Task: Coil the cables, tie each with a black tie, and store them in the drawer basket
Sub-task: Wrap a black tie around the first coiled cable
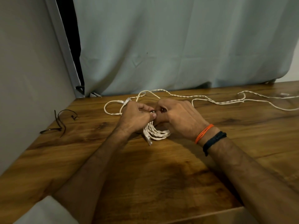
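Wooden desk (161,175), spare black ties (59,122) far left. Left hand (135,117) and right hand (176,117) both pinch a black tie (152,111) between them, directly above the coiled white cable (157,132); another cable (226,99) trails right.

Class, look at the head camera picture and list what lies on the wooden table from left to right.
Spare black ties → left hand → coiled white cable → right hand → loose white cable trailing off to the right edge.
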